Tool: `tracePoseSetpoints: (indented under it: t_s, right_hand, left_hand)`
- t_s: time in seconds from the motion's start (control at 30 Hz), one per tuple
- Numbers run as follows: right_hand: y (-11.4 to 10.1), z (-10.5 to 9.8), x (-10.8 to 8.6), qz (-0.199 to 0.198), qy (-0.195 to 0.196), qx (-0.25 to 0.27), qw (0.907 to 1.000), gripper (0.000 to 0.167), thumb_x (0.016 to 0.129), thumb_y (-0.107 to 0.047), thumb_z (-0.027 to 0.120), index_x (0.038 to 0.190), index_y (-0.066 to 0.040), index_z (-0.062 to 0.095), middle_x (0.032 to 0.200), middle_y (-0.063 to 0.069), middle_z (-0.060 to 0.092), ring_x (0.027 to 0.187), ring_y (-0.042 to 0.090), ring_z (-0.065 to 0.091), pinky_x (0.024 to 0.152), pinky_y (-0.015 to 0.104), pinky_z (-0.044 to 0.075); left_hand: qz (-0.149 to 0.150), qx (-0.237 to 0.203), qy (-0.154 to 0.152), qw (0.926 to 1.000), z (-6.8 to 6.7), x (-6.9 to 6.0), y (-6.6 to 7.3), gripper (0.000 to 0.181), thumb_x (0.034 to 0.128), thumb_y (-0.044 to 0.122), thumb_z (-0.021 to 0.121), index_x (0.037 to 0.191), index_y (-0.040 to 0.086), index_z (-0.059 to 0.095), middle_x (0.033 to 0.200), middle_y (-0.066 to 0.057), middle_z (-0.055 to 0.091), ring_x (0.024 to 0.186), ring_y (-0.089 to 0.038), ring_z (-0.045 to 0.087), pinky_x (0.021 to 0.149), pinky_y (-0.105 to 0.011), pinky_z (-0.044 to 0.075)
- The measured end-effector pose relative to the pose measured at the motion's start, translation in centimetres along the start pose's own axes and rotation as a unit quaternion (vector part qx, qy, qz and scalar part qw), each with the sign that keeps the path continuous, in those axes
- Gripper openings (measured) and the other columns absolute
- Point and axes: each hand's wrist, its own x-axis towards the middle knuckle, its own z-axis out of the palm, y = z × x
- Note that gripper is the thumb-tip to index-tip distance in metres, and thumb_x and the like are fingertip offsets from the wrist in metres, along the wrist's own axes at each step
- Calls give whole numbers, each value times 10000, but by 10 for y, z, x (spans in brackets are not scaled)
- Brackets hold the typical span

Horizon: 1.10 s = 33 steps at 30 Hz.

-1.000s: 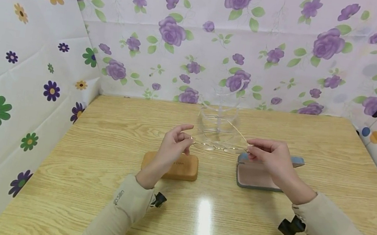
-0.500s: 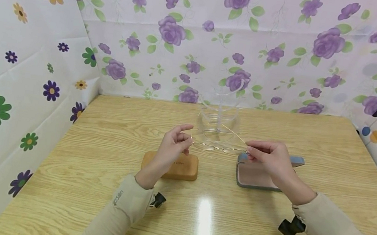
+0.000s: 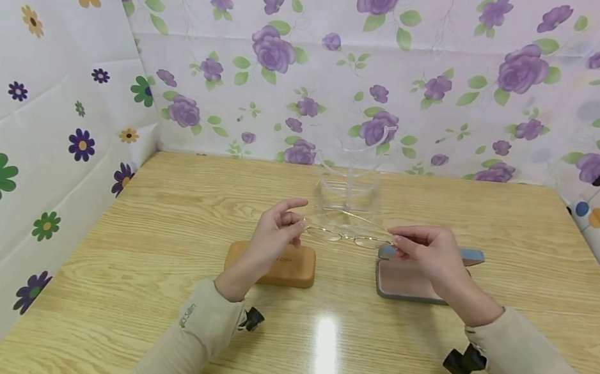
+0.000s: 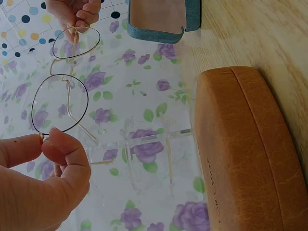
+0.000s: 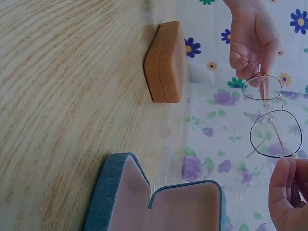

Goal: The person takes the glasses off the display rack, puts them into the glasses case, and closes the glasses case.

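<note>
Thin round-rimmed eyeglasses (image 3: 347, 237) hang level above the table, lenses facing down and forward. My left hand (image 3: 272, 231) pinches their left end near the hinge between thumb and index finger, as the left wrist view confirms. At the other end, my right hand (image 3: 432, 252) grips the right hinge area with thumb and fingers. The right temple arm (image 3: 367, 222) slants inward behind the lenses. Below the left hand lies a closed tan glasses case (image 3: 288, 267). A blue glasses case (image 3: 405, 280) with pink lining lies open beneath the right hand, partly hidden by it.
A clear acrylic display stand (image 3: 349, 188) rises behind the eyeglasses, near the back of the wooden table (image 3: 188, 196). Flowered sheets (image 3: 274, 50) cover the walls behind and to the left.
The right temple arm has swung inward and lower, closer to the lenses. Both hands keep nearly the same places, the right fingers shifting slightly.
</note>
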Motion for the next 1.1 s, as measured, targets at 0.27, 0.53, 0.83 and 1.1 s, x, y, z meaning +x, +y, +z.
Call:
tracePoseSetpoints:
  t_s: [0.27,0.53,0.83,1.1]
  right_hand:
    - [0,1,0,-54,-8,-186,9998,280,891,-27,556,1130,115,579,814,57,655,675,128,607,666,329,527]
    - [-1,1,0,2,-42,-321,9995,261,900,-31,543,1117,108,587,927,143,634,698,148,601,691,350,523]
    - [-1,0,-2,-23,-105,-290,9995,276,903,-48,546,1123,115,577,928,115,620,687,123,588,697,354,518]
    - [0,0,-2,12,-91,-315,9995,280,904,-49,546,1120,127,571,988,185,609,697,122,590,680,311,517]
  left_hand:
    - [10,67,-9,10000,0,-1,1,368,878,-50,528,1241,7,505,756,-15,561,599,-104,499,552,-224,458]
    - [10,78,-22,10000,-1,-2,2,365,876,-51,531,1237,1,506,784,-74,568,600,-110,500,550,-225,458]
    - [26,14,-79,10000,0,-3,2,364,875,-60,527,1235,-15,504,817,-136,566,612,-119,501,554,-230,459]
    - [277,41,-177,9994,-2,-4,-1,342,869,-35,542,1209,5,531,819,-140,574,622,-108,503,558,-229,465]
